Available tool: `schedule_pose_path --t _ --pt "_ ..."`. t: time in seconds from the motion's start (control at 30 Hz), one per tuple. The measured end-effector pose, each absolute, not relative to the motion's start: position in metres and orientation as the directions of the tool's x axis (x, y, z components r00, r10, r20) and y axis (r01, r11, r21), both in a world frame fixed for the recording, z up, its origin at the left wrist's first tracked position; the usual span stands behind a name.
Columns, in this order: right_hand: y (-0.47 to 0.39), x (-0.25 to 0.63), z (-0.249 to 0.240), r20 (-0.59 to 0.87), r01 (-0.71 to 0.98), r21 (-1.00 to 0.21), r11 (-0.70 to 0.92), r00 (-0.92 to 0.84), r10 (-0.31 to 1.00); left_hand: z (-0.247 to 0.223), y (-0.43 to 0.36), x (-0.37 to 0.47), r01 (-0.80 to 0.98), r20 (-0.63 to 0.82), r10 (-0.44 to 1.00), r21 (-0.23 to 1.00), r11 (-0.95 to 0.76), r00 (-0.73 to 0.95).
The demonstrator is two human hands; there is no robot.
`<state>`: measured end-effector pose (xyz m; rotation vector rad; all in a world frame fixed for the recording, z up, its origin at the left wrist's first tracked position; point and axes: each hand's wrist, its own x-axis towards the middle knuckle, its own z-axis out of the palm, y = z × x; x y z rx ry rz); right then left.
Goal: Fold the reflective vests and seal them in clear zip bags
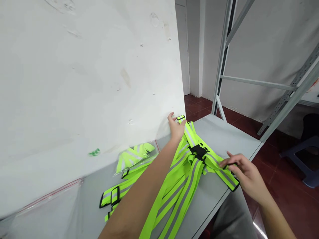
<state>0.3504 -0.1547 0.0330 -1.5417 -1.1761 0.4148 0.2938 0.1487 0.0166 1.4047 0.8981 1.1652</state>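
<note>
Neon yellow-green reflective straps with grey stripes, a reflective strap vest [183, 186], lie across the shelf and run toward me under my left forearm. A black centre piece [199, 151] joins several of them. My left hand [177, 128] grips one strap near its far end, beside a black slider buckle [180, 117] close to the wall. My right hand [245, 174] pinches a strap near the front edge, with a black-rimmed strap end [233, 188] hanging beneath the fingers. Part of what the right fingers grip is hidden.
A clear bag [136, 156] with a folded reflective vest lies by the white wall [99, 73]. Another clear zip bag [50, 212] is at the lower left. Grey metal shelf posts [223, 56] rise at the back right. A blue-grey stool [307, 166] stands on the red tiled floor.
</note>
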Motion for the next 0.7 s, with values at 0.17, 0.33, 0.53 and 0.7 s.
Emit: schedule_pose_path --t 0.17,0.33,0.53,0.7 --pt "-0.076 0.350 0.039 0.201 0.452 -0.890 -0.060 0.508 0.838 0.025 0.138 0.291 -0.158 0.304 0.902 0.951 -0.267 0.305" --pt "-0.018 0.355 0.022 0.054 0.601 -0.760 -0.247 0.437 0.898 0.041 0.124 0.284 -0.223 0.351 0.866 0.932 -0.286 0.357" --pt "-0.008 0.354 0.005 0.084 0.647 -0.686 -0.332 0.523 0.848 0.053 0.091 0.270 -0.273 0.357 0.820 0.928 -0.254 0.448" --pt "-0.015 0.360 0.008 0.045 0.628 -0.714 -0.309 0.482 0.875 0.044 0.047 0.251 -0.131 0.405 0.754 0.908 -0.398 0.517"
